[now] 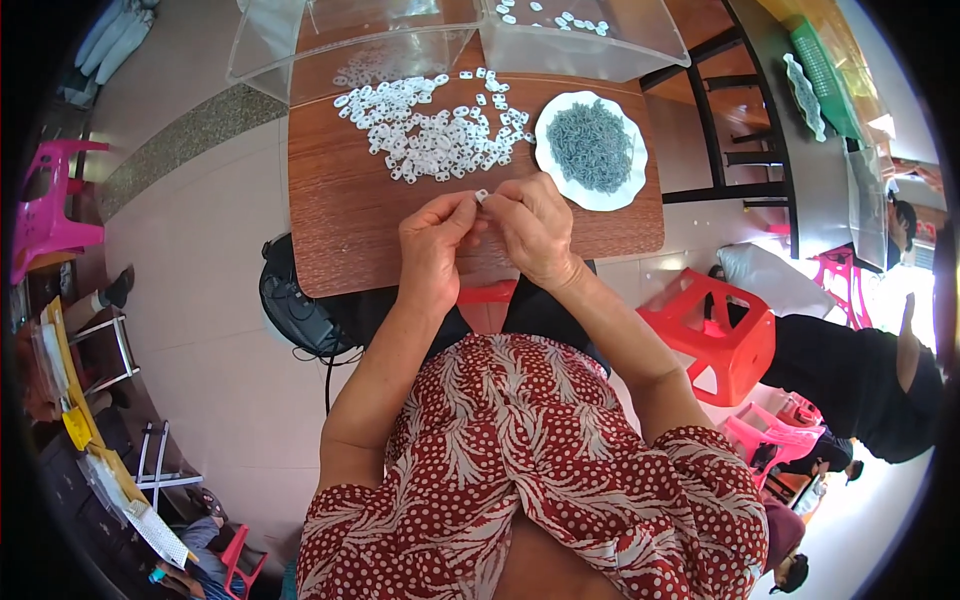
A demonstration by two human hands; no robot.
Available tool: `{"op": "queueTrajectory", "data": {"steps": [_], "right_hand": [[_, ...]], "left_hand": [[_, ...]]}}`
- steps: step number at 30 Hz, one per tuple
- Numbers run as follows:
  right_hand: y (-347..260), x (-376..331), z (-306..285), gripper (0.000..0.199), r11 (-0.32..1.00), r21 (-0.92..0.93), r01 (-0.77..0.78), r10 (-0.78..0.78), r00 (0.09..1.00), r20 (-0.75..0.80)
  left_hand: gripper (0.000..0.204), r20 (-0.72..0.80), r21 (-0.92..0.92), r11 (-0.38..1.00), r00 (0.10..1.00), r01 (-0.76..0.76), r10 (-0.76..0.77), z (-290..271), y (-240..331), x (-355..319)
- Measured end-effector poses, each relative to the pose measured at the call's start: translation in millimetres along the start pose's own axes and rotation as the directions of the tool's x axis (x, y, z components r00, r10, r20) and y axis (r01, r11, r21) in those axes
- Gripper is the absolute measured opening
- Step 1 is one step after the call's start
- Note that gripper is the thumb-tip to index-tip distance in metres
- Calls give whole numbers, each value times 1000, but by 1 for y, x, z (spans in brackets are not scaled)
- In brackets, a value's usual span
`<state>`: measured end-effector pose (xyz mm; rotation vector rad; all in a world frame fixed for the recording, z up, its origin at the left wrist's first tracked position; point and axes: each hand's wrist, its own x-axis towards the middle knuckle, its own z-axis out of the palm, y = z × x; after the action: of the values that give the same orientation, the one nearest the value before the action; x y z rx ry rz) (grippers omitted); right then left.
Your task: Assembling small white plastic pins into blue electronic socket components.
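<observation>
My left hand (432,240) pinches a small white plastic piece with holes (481,195) between thumb and fingertips, above the near part of the brown table (345,240). My right hand (538,228) is closed against it, its thumb and forefinger touching the piece's right side. Whatever those right fingertips hold is hidden or too small to make out. Beyond my hands spreads a loose pile of similar white pieces (430,140). To its right a white scalloped plate (628,180) carries a heap of small grey, thin, screw-like parts (590,145).
Clear plastic bins (590,55) stand along the table's far edge, with several white pieces in the right one. A red stool (725,335) is at the right, a black bag (295,300) by the table's left corner. Other people sit farther off on both sides.
</observation>
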<state>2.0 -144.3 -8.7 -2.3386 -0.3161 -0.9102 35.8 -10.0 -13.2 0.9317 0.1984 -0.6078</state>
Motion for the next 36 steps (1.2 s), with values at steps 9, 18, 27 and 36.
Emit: {"op": "queueTrajectory", "data": {"steps": [9,18,27,36], "right_hand": [[-12,-5,-13,20,996,83,-26,26,1000,1],[-25,-8,-14,12,721,436,-539,545,829,126],[-25,-12,-13,8,814,323,-482,468,875,126],[10,-35,-34,14,876,-93,-473,477,879,25]], "left_hand": [[12,27,-84,996,999,31,-29,5,6,-6],[8,32,-4,998,997,-70,70,11,5,-14],[8,59,190,974,991,-125,116,8,2,-17],[7,43,241,970,998,27,-38,-26,-11,-10]]}}
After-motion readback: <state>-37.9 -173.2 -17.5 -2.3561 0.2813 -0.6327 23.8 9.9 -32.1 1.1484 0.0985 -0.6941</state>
